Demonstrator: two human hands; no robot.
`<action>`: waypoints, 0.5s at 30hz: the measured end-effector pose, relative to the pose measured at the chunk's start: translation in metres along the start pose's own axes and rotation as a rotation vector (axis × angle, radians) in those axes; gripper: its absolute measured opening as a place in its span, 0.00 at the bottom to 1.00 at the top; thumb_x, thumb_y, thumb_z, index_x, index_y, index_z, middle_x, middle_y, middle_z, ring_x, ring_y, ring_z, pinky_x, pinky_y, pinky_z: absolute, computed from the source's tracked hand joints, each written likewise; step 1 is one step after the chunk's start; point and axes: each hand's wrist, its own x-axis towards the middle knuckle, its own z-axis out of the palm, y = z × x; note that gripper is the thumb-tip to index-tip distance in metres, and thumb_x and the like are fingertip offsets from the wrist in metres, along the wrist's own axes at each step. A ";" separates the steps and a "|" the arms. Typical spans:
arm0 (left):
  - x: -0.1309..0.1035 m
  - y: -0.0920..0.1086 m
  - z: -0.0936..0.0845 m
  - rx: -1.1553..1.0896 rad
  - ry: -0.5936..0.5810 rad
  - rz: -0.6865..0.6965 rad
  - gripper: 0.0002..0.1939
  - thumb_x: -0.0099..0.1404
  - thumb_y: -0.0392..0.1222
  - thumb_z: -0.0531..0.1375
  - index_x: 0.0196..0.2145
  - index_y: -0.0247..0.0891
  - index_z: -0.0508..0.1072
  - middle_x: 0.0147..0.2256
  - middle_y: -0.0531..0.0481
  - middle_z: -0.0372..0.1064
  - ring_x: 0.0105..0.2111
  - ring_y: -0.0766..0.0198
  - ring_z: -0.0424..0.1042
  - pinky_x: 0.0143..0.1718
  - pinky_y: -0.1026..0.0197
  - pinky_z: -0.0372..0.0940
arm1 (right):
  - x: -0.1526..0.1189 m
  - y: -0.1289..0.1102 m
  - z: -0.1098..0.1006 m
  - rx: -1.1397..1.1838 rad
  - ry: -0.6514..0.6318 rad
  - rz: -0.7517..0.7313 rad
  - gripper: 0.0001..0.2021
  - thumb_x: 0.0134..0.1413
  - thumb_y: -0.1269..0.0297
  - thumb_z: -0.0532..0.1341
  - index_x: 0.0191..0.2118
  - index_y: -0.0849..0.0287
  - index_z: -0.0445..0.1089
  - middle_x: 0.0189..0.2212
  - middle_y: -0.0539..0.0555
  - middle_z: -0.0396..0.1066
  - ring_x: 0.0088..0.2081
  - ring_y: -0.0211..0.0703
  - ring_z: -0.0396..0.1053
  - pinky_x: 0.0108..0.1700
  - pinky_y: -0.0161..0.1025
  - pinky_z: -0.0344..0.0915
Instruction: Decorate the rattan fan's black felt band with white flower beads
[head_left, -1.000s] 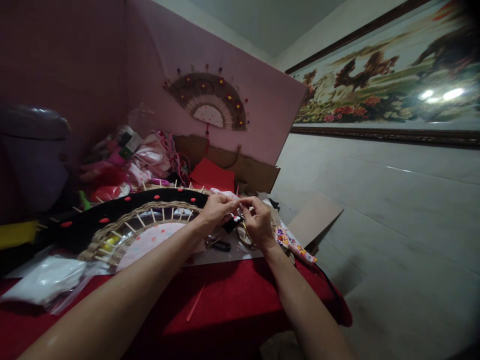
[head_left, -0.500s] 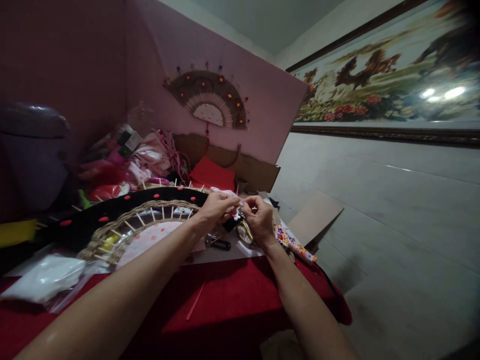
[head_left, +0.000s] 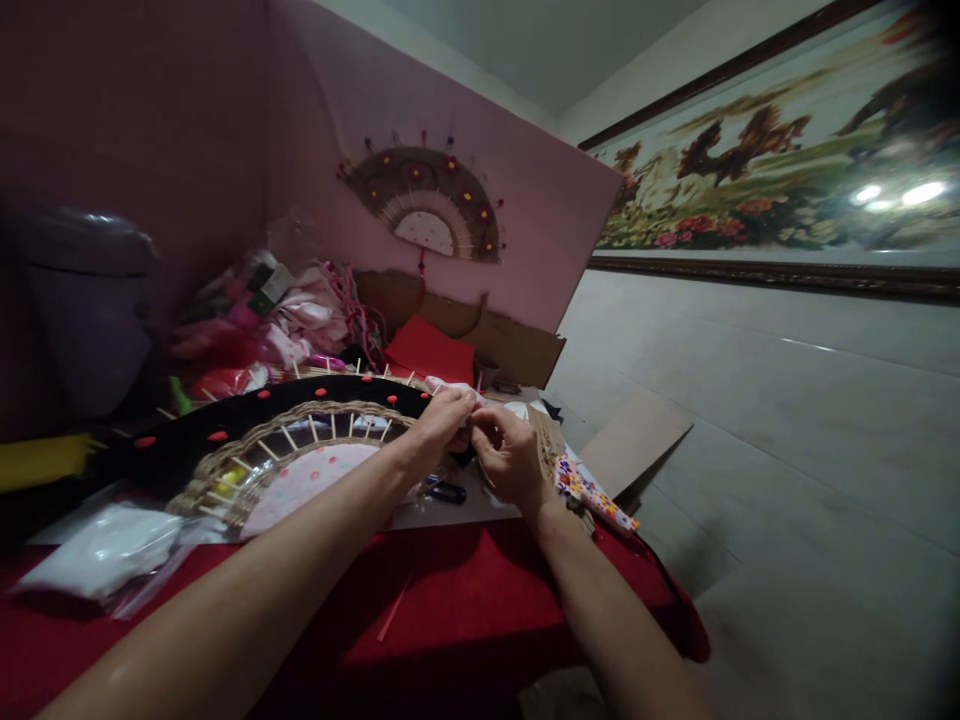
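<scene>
My left hand [head_left: 445, 418] and my right hand [head_left: 504, 448] meet fingertip to fingertip above the table's far right part. Both are closed in a pinch, and whatever small thing lies between the fingers is hidden. Just behind my left fingers shows a pale pink dotted cloth [head_left: 444, 384]. Under and left of my left arm lies a large half-round fan [head_left: 315, 468]. It has a black band [head_left: 289, 402] with red dots, a woven cord rim, pale sticks and a pink dotted centre. A dark-handled tool [head_left: 448, 492] lies below my hands.
A red cloth [head_left: 450, 590] covers the table, with a thin red strip [head_left: 391, 612] on it. At left are a plastic bag of white stuff [head_left: 112, 548] and a yellow piece [head_left: 43, 462]. Flowered cloth [head_left: 596, 498] lies at right. A finished-looking fan [head_left: 435, 200] hangs on the pink board [head_left: 540, 220].
My right hand has moved left and slightly down, right against my left fingers. The small white-and-red piece seen between them earlier is now hidden. The view has shifted slightly.
</scene>
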 end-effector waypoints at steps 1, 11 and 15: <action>0.000 -0.001 0.001 0.001 0.014 0.003 0.15 0.54 0.47 0.61 0.21 0.36 0.59 0.16 0.60 0.51 0.12 0.77 0.48 0.12 0.73 0.43 | 0.000 0.000 0.000 -0.018 -0.027 -0.025 0.05 0.53 0.69 0.54 0.33 0.56 0.67 0.28 0.52 0.69 0.29 0.40 0.65 0.33 0.37 0.62; -0.003 0.008 -0.002 0.033 -0.041 -0.048 0.11 0.55 0.45 0.59 0.25 0.35 0.64 0.17 0.57 0.54 0.13 0.75 0.52 0.11 0.73 0.41 | 0.001 -0.007 -0.002 0.103 0.283 0.154 0.05 0.54 0.64 0.57 0.35 0.58 0.67 0.26 0.51 0.67 0.26 0.38 0.64 0.27 0.35 0.60; -0.004 0.005 -0.002 0.077 -0.063 -0.057 0.14 0.55 0.49 0.60 0.25 0.35 0.65 0.17 0.58 0.54 0.13 0.76 0.51 0.11 0.74 0.39 | 0.003 -0.002 0.000 0.179 0.221 0.201 0.07 0.54 0.63 0.57 0.38 0.58 0.69 0.31 0.53 0.67 0.32 0.40 0.65 0.29 0.35 0.62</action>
